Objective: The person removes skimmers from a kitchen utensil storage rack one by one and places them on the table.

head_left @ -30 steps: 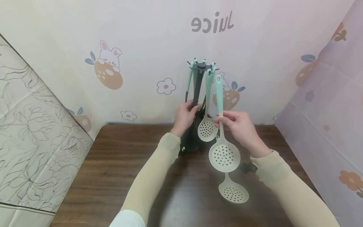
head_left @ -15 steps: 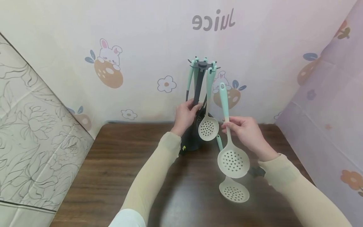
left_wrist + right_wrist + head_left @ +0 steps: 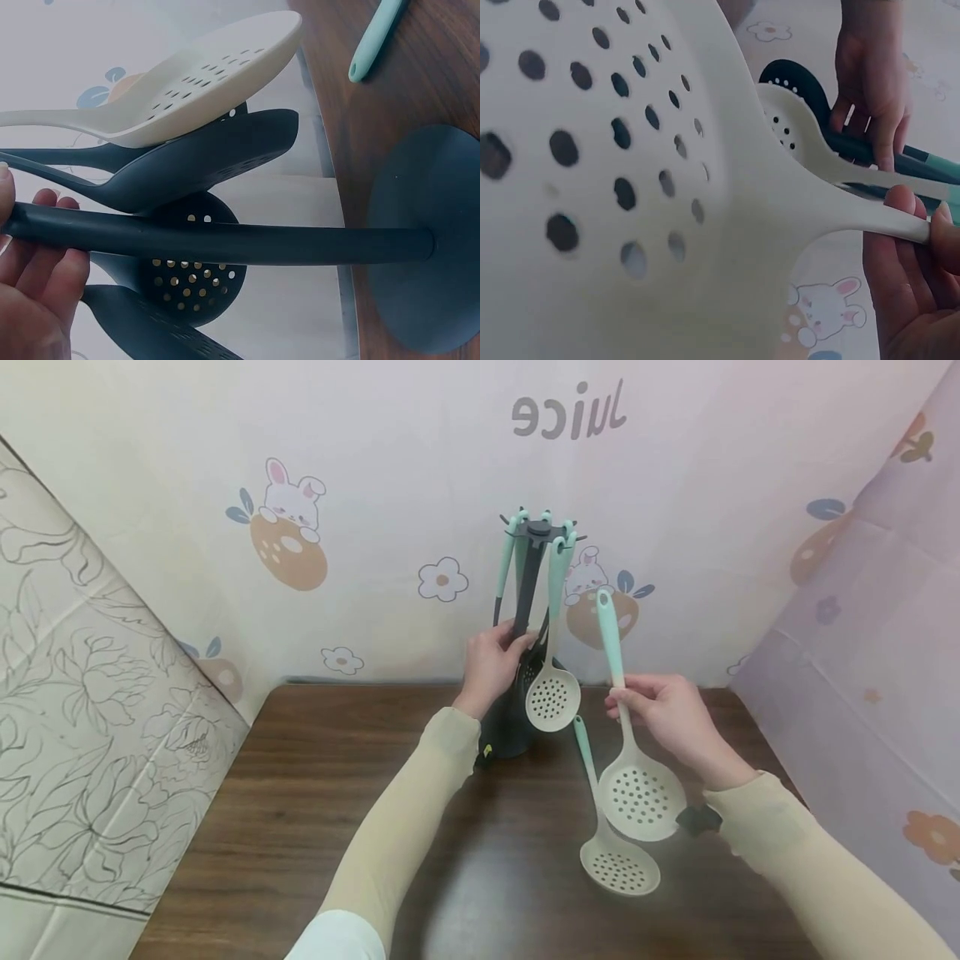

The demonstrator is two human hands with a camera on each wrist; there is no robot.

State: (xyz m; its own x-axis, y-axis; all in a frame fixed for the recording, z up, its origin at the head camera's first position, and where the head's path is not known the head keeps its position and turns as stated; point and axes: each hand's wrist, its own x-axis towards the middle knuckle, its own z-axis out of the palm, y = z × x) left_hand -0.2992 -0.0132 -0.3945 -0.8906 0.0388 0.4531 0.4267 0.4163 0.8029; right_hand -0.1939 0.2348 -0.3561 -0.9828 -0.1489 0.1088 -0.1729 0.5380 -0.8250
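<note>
My right hand (image 3: 663,710) pinches a large cream skimmer (image 3: 642,806) with a mint handle by its stem, just below the mint part. It hangs bowl down, right of the utensil stand and apart from it. My left hand (image 3: 491,667) grips the dark post (image 3: 247,244) of the utensil stand (image 3: 529,585). A smaller cream skimmer (image 3: 552,700) hangs from the stand's front right. Dark perforated utensils (image 3: 202,169) hang around the post, partly hidden by the left hand in the head view. Another cream skimmer (image 3: 619,868) lies on the table, its stem partly covered by the held one.
The brown wooden table (image 3: 322,802) meets a printed wall covering (image 3: 375,485) behind the stand. Side coverings rise at left and right. The stand's round dark base (image 3: 427,300) rests on the table. A small dark object (image 3: 699,820) shows beside the right sleeve.
My right hand has moved right and somewhat down with the held skimmer, away from the stand. More of the lying skimmer's handle now shows. The left hand stays on the post.
</note>
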